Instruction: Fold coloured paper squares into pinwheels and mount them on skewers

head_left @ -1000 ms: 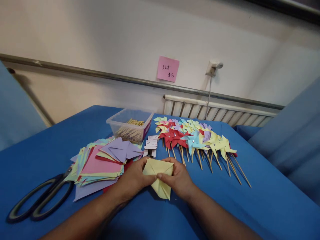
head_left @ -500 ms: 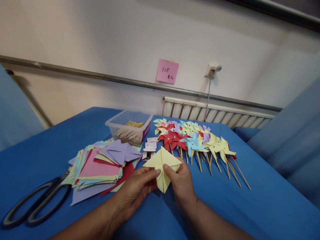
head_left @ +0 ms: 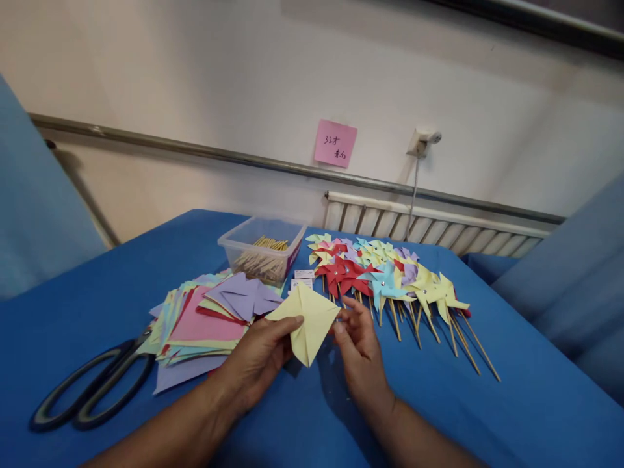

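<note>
A folded yellow paper square [head_left: 306, 320] is held up just above the blue table [head_left: 487, 416]. My left hand [head_left: 258, 357] pinches its left side between thumb and fingers. Just to the right of the paper, my right hand [head_left: 358, 348] hovers with fingers loosely apart and curled, fingertips close to the paper's right edge; I cannot tell if they touch it. Left of my hands lies a stack of coloured paper squares [head_left: 199, 322]. Beyond my right hand lies a row of finished paper pinwheels [head_left: 385, 276] on wooden sticks.
Large black scissors [head_left: 92, 390] lie at the left of the table. A clear plastic box [head_left: 263, 250] with wooden sticks stands at the back. Small white packets [head_left: 303, 278] lie beside it. A pink note [head_left: 335, 143] is stuck on the wall above a radiator [head_left: 429, 224].
The yellow paper has been lifted off the table and turned. My right hand has let go of it and drawn back slightly; my left hand keeps hold.
</note>
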Demonstrator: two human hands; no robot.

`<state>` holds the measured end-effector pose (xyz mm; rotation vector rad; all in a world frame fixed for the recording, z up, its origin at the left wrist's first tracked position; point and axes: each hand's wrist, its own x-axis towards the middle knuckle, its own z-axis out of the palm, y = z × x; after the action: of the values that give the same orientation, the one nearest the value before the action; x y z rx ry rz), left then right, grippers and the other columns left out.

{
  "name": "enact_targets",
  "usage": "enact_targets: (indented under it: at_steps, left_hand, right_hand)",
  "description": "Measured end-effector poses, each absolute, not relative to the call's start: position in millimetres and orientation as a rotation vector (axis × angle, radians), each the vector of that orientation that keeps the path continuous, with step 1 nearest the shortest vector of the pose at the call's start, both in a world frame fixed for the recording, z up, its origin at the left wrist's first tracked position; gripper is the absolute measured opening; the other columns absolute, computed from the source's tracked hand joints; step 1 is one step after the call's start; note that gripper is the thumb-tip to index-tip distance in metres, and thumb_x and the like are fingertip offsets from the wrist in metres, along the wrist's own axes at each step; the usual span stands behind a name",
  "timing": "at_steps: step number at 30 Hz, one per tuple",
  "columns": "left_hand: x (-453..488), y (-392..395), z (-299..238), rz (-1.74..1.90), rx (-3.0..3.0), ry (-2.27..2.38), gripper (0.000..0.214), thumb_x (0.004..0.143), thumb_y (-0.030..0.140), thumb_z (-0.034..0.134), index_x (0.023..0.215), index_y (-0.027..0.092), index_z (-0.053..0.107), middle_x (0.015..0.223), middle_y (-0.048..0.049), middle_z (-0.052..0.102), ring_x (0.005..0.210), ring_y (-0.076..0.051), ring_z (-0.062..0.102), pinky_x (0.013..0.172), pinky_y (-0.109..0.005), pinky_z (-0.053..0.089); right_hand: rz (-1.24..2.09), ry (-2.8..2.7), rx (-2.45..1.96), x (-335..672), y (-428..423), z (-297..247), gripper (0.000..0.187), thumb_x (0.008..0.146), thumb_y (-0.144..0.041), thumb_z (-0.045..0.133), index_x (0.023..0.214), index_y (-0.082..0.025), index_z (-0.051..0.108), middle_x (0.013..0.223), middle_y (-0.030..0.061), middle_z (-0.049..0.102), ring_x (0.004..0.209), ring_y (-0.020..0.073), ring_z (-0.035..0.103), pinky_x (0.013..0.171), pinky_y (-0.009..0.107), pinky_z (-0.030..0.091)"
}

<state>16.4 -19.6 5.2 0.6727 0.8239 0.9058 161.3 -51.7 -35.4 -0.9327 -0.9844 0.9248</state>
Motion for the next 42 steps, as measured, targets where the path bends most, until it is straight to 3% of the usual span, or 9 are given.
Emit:
enact_targets:
  at_steps: [4, 6, 10, 13, 20, 27, 34, 42]
  left_hand:
    - [11, -16, 11, 0.922, 0.676, 0.801, 0.031, 0.074, 0.021, 0.067, 0.103, 0.011, 0.068, 0.09, -0.0118, 0.074, 0.078, -0.023, 0.068, 0.073, -0.032, 0.052]
    - [10, -17, 12, 0.924, 0.689, 0.791, 0.03, 0.074, 0.022, 0.067, 0.102, 0.011, 0.068, 0.089, -0.011, 0.075, 0.078, -0.023, 0.068, 0.071, -0.031, 0.052]
    - [11, -21, 13, 0.917, 0.723, 0.79, 0.026, 0.073, 0.024, 0.068, 0.095, 0.011, 0.071, 0.085, -0.0099, 0.074, 0.076, -0.021, 0.067, 0.071, -0.029, 0.051]
    - [13, -24, 13, 0.898, 0.783, 0.808, 0.023, 0.071, 0.026, 0.07, 0.087, 0.009, 0.073, 0.077, -0.01, 0.074, 0.069, -0.019, 0.065, 0.067, -0.028, 0.05]
    - [20, -27, 10, 0.863, 0.865, 0.892, 0.026, 0.068, 0.024, 0.072, 0.091, 0.011, 0.073, 0.075, -0.0079, 0.074, 0.061, -0.017, 0.062, 0.06, -0.026, 0.047]
    - [22, -29, 5, 0.878, 0.877, 0.922, 0.038, 0.067, 0.025, 0.074, 0.103, 0.012, 0.069, 0.082, -0.0077, 0.074, 0.066, -0.017, 0.063, 0.065, -0.027, 0.048]
    - [21, -24, 2, 0.855, 0.886, 0.933, 0.039, 0.063, 0.025, 0.076, 0.099, 0.011, 0.07, 0.084, -0.0093, 0.074, 0.072, -0.021, 0.066, 0.07, -0.032, 0.049]
    - [21, -23, -1, 0.844, 0.894, 0.949, 0.039, 0.059, 0.029, 0.079, 0.092, 0.01, 0.071, 0.08, -0.0107, 0.073, 0.07, -0.024, 0.066, 0.07, -0.036, 0.05]
  right_hand:
    - [0.943, -1.205, -0.933, 162, -55, -38, 0.052, 0.085, -0.021, 0.055, 0.133, -0.029, 0.036, 0.097, 0.0026, 0.059, 0.074, 0.0133, 0.059, 0.072, 0.031, 0.048]
    - [0.94, -1.334, -0.939, 162, -58, -39, 0.052, 0.083, -0.018, 0.055, 0.132, -0.028, 0.039, 0.092, 0.0021, 0.06, 0.073, 0.0137, 0.059, 0.07, 0.03, 0.048]
    - [0.915, -1.464, -0.95, 161, -64, -36, 0.029, 0.081, -0.018, 0.058, 0.109, -0.022, 0.059, 0.083, 0.0011, 0.063, 0.071, 0.0139, 0.058, 0.067, 0.027, 0.047]
    - [0.97, -1.379, -0.993, 161, -65, -29, 0.01, 0.082, -0.024, 0.059, 0.089, -0.019, 0.064, 0.073, 0.0005, 0.063, 0.066, 0.0134, 0.057, 0.064, 0.026, 0.045]
    - [1.085, -1.173, -1.092, 163, -57, -26, 0.024, 0.076, -0.038, 0.066, 0.07, -0.016, 0.059, 0.057, -0.0022, 0.057, 0.049, 0.0088, 0.043, 0.048, 0.02, 0.034]
    - [1.065, -1.118, -1.162, 164, -52, -35, 0.025, 0.074, -0.039, 0.065, 0.066, -0.017, 0.054, 0.055, -0.0038, 0.052, 0.048, 0.0085, 0.04, 0.048, 0.021, 0.031]
    - [0.988, -1.181, -1.205, 164, -52, -39, 0.021, 0.075, -0.033, 0.062, 0.066, -0.017, 0.053, 0.052, -0.0063, 0.044, 0.047, 0.0076, 0.035, 0.045, 0.02, 0.027]
    - [0.884, -1.256, -1.249, 166, -52, -38, 0.017, 0.076, -0.029, 0.06, 0.064, -0.018, 0.052, 0.054, -0.0054, 0.046, 0.049, 0.0085, 0.04, 0.047, 0.02, 0.031]
